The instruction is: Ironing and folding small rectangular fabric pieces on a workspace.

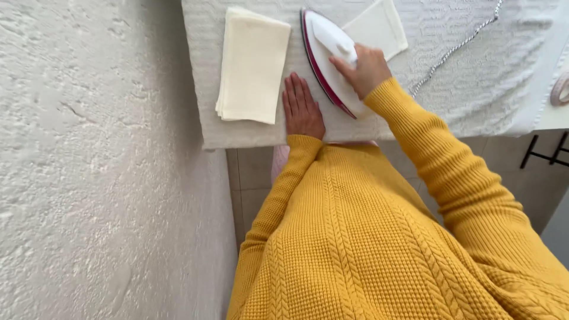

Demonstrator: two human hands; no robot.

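My right hand (366,70) grips the handle of a white iron (325,50) with a dark red edge, which rests on the white textured cover of the ironing surface (474,89). A cream cloth (379,26) lies partly under the iron at its far side. My left hand (301,108) lies flat on the cover near the front edge, fingers together, holding nothing. Just left of it sits a folded stack of cream cloths (252,65).
A rough white plastered wall (95,166) runs along the left. The iron's braided cord (456,47) trails to the upper right. A tape roll (560,89) sits at the right edge. Tiled floor (252,178) and a black frame (542,155) show below.
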